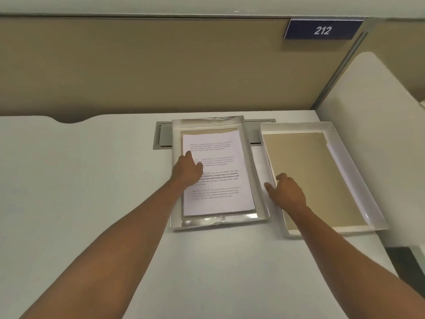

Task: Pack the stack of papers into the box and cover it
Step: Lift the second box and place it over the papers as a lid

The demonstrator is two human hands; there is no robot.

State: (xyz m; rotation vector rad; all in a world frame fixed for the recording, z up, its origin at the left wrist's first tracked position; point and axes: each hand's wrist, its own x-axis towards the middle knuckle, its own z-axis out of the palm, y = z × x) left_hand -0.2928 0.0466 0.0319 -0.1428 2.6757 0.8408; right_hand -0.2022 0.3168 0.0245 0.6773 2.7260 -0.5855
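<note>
A stack of printed white papers [220, 180] lies inside a shallow white box [176, 143] at the middle of the desk. My left hand [187, 169] rests flat on the left part of the top sheet, fingers spread. To the right lies the box's cover [351, 171], upside down, white-rimmed with a tan inside. My right hand [286, 191] sits on the cover's left rim, fingers apart and partly curled over the edge; whether it grips the rim is unclear.
A grey cable hatch [163, 134] is set into the white desk [92, 192] behind the box. A tan partition wall [161, 65] with a blue "212" sign [322, 30] stands at the back. A second desk surface [379, 100] adjoins on the right.
</note>
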